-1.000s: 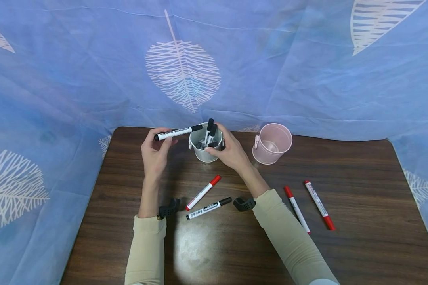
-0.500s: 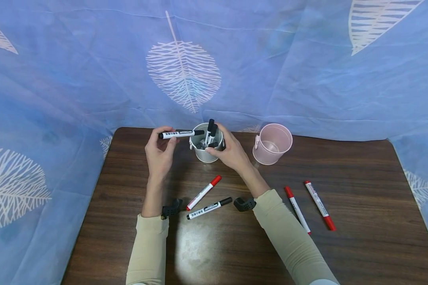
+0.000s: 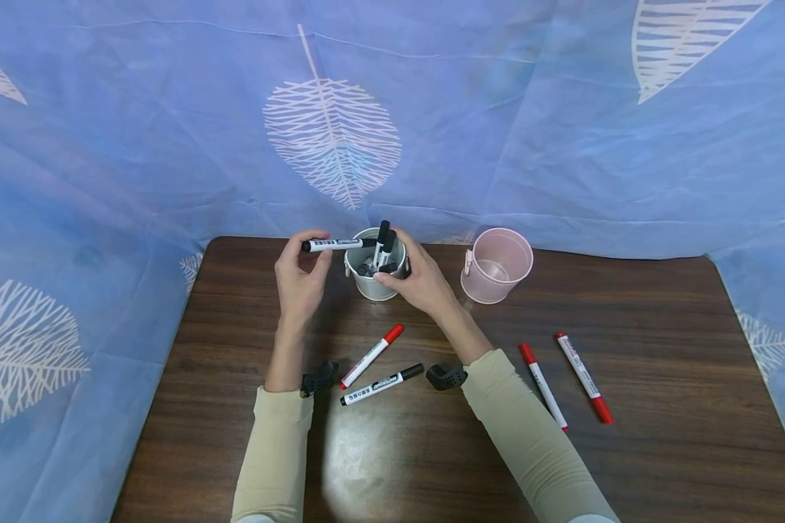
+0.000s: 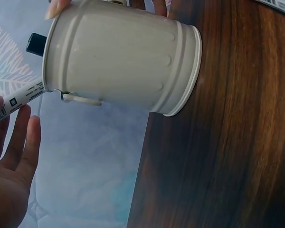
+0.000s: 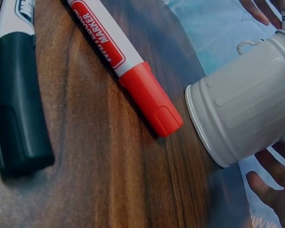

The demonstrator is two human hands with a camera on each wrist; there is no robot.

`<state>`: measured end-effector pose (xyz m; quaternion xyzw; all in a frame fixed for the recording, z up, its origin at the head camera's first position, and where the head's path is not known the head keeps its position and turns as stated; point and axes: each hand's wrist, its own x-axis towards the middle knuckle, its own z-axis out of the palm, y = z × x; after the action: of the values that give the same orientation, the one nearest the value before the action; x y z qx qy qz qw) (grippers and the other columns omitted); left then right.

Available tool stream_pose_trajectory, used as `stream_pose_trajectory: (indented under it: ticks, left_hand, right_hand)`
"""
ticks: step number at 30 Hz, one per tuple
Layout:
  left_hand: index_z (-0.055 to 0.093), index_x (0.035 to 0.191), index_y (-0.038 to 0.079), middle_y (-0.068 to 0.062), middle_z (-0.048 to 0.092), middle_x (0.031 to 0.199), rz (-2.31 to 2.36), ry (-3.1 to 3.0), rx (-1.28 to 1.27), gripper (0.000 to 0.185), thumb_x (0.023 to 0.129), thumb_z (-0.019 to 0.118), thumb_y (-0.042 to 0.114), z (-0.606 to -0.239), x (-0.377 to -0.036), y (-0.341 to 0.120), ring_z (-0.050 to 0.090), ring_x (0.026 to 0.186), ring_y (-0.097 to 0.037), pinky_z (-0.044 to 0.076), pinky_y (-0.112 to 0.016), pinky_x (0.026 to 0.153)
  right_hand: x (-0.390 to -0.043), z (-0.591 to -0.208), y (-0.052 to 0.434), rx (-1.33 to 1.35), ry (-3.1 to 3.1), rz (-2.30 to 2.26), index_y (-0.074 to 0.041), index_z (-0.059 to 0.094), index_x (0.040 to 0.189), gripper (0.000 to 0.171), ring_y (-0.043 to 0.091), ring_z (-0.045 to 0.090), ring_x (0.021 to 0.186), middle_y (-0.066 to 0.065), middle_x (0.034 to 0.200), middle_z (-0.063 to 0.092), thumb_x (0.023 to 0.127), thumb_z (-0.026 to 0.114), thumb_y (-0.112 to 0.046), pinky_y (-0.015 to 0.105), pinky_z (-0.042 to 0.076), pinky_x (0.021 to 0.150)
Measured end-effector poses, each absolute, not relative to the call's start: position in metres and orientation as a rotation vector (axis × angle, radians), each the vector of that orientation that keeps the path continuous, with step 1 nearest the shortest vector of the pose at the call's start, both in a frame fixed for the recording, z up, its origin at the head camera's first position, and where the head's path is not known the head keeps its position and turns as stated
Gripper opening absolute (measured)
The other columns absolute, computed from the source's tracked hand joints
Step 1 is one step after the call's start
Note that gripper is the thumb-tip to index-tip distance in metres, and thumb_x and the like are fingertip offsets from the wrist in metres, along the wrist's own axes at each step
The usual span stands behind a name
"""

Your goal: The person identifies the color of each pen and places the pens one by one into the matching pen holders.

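Observation:
My left hand [image 3: 299, 287] pinches a black-capped whiteboard marker [image 3: 337, 245] lying nearly level, its cap reaching over the rim of the white bucket [image 3: 374, 290]. In the left wrist view the marker [image 4: 20, 100] crosses the rim of the bucket [image 4: 118, 57], and its cap end is hidden inside. Around the bucket's right side, my right hand [image 3: 427, 280] holds it, thumb at the front and fingers behind. Several black-capped markers [image 3: 383, 243] stand or lean in the bucket, which is upright on the table.
To the right stands a pink bucket [image 3: 487, 290]. A red marker [image 3: 371, 357] and a black marker [image 3: 381, 385] lie between my forearms. Two more red markers, one inner [image 3: 544, 386] and one outer [image 3: 585, 378], lie right of my right sleeve. A blue leaf-patterned cloth [image 3: 497, 145] hangs behind the table.
My left hand has moved right with the black marker, which has turned from a slight slope to nearly level; its cap is now over the white bucket. The right hand stays on the bucket.

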<state>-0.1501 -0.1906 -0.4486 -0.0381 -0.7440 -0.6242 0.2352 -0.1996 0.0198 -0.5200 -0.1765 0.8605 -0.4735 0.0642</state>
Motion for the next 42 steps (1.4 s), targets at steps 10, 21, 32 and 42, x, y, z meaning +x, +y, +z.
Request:
stream_pose_trajectory:
  ticks: [10,21,32,42]
  left_hand:
    - [0.056,0.120,-0.015,-0.031,0.061,0.115,-1.804,-2.006,-0.117,0.032,0.088,0.062,-0.014,-0.450,-0.152,-0.186,0.059,0.107,-0.048,0.051,-0.040,0.092]
    - [0.054,0.124,-0.013,-0.032,0.060,0.117,-1.823,-2.002,-0.096,0.036,0.089,0.062,-0.012,-0.449,-0.148,-0.189,0.059,0.106,-0.050,0.052,-0.041,0.088]
    - [0.052,0.124,-0.015,-0.031,0.062,0.113,-1.795,-2.071,-0.129,0.041,0.086,0.065,-0.012,-0.452,-0.130,-0.191,0.059,0.104,-0.050,0.052,-0.046,0.084]
    - [0.050,0.131,-0.006,-0.024,0.064,0.114,-1.665,-2.273,-0.147,0.052,0.084,0.072,-0.007,-0.463,-0.102,-0.200,0.061,0.107,-0.039,0.049,-0.058,0.086]
  right_hand:
    - [-0.199,-0.520,0.019,-0.519,2.588,-1.415,-0.036,0.025,0.156,0.087,0.027,0.039,0.139,0.005,0.155,0.038,0.086,0.076,-0.046,0.053,0.036,0.108]
    - [-0.201,-0.520,0.021,-0.505,2.568,-1.435,-0.034,0.027,0.156,0.087,0.024,0.041,0.138,0.003,0.154,0.039,0.085,0.076,-0.045,0.051,0.036,0.109]
    - [-0.202,-0.521,0.023,-0.512,2.586,-1.420,-0.033,0.027,0.156,0.087,0.026,0.039,0.140,0.005,0.154,0.039,0.085,0.077,-0.044,0.051,0.035,0.109]
    - [-0.202,-0.521,0.020,-0.515,2.605,-1.398,-0.035,0.026,0.156,0.088,0.026,0.040,0.139,0.004,0.154,0.040,0.085,0.076,-0.048,0.051,0.035,0.110]
